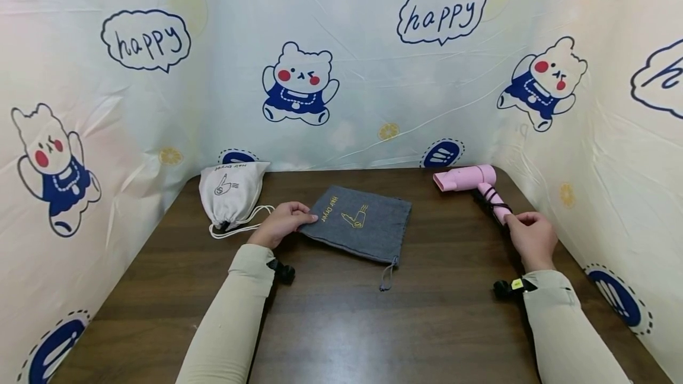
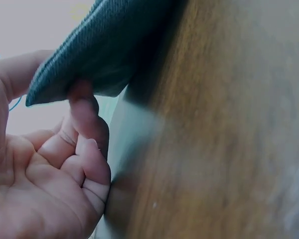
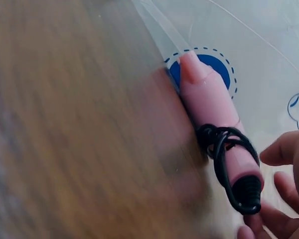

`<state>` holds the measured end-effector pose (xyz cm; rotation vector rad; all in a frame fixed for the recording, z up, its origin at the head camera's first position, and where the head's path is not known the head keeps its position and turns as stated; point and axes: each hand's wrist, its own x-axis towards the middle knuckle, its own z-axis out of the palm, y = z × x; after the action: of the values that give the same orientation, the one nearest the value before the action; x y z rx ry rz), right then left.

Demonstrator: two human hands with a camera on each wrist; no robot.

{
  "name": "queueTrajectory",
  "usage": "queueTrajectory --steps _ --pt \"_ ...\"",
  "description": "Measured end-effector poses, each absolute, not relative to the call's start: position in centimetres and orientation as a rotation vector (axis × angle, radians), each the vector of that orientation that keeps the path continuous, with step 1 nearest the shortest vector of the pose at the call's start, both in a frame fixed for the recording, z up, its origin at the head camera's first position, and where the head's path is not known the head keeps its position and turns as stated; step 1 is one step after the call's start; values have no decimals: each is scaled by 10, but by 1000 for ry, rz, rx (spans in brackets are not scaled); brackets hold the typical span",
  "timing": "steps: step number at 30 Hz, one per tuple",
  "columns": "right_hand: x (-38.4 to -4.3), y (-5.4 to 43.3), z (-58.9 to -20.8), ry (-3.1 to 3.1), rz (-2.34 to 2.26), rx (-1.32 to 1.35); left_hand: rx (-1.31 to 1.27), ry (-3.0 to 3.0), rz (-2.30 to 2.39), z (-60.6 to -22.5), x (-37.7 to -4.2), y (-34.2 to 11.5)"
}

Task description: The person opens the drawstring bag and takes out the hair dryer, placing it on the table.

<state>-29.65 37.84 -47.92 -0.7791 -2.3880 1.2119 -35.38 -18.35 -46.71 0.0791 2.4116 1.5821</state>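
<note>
A grey drawstring bag [image 1: 363,224] with yellow "Hair Dryer" lettering lies flat near the middle of the table. My left hand [image 1: 283,224] pinches its left corner between thumb and fingers; in the left wrist view the cloth [image 2: 104,55] is raised there. At the back right is a pink hair dryer [image 1: 466,178], a black cord [image 3: 224,142] wound around its handle. My right hand [image 1: 530,239] holds the handle's end, thumb on one side and fingers on the other. In the right wrist view that end tilts up from the table.
A white drawstring bag [image 1: 232,191] with a dryer print and looped white cords stands at the back left. Printed curtains [image 1: 363,76] hang around the back and sides of the brown wooden table [image 1: 373,325].
</note>
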Motion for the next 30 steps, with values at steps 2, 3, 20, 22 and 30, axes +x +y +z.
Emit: queueTrajectory --steps 2,3,20,22,30 --pt "-296 374 -476 -2360 1189 -733 73 2448 1534 -464 -352 -180" --pt "-296 370 -474 -2333 1163 -680 75 2473 1499 -463 -351 -179" --pt "-325 220 -449 -2842 541 793 316 3033 404 -437 -313 -126" --pt "-329 205 -450 -2886 474 904 345 3045 266 -435 -305 -116" --pt "-337 167 -452 -3071 269 1074 275 3004 19 -434 -286 -95"
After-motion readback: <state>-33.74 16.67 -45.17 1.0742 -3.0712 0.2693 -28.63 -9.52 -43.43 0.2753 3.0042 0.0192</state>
